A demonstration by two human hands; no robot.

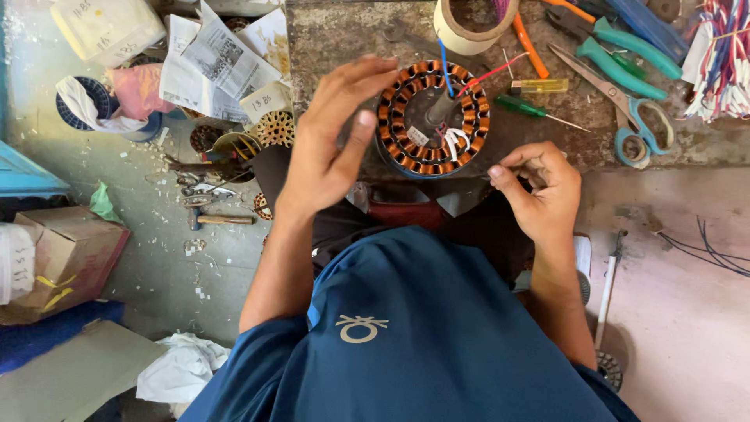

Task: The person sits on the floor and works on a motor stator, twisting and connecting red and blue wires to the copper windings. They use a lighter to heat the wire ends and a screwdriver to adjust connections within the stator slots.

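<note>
A round motor stator with copper wire coils and a central shaft sits on a worn bench before me. Blue, red and white leads rise from it. My left hand hovers just left of the stator, fingers spread, holding nothing that I can see. My right hand is below and right of the stator, thumb and fingers pinched together as if on a thin wire, too fine to make out.
On the bench lie a tape roll, green screwdriver, yellow-handled screwdriver, scissors, teal pliers and wire bundles. On the floor at left are papers, a hammer, a cardboard box and rags.
</note>
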